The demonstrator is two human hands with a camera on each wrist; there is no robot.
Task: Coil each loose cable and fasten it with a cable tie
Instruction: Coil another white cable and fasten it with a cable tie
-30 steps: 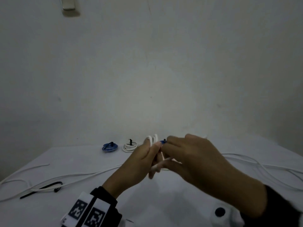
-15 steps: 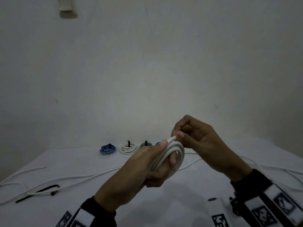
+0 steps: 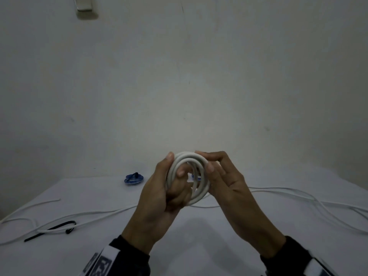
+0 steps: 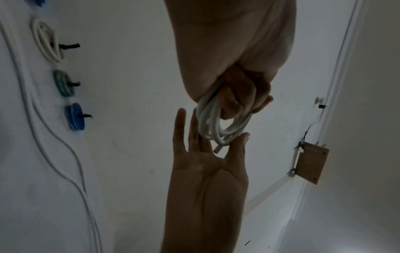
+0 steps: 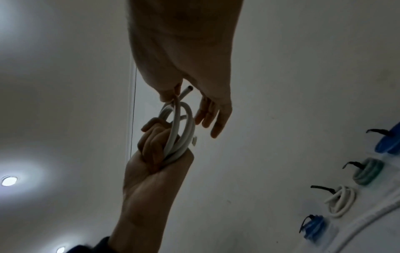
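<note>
A: The white cable coil (image 3: 190, 177) is held up above the table (image 3: 199, 246), with the left hand (image 3: 159, 198) curled round its near side, fingers (image 3: 180, 193) threaded through the loops and thumb over the top. Safe enough?

B: Not yet tied, so I'd say no. The right hand (image 3: 225, 180) only rests against the far side of the coil: its thumb and one fingertip touch the rim, the other fingers are straight and spread. A free cut end (image 4: 217, 149) pokes out just beside those fingertips

A: So what gives first?

B: Probably that end. Stiff cable wants to spring; if the left fingers ease, the loops could fan open

A: And the black cable tie (image 3: 49, 229)?

B: Well off to the left of both hands, lying across a loose white cable (image 3: 83, 216). Reaching for it leaves one hand holding everything. The tied blue coil (image 3: 133, 178) beyond the fingers looks out of harm's way
</note>
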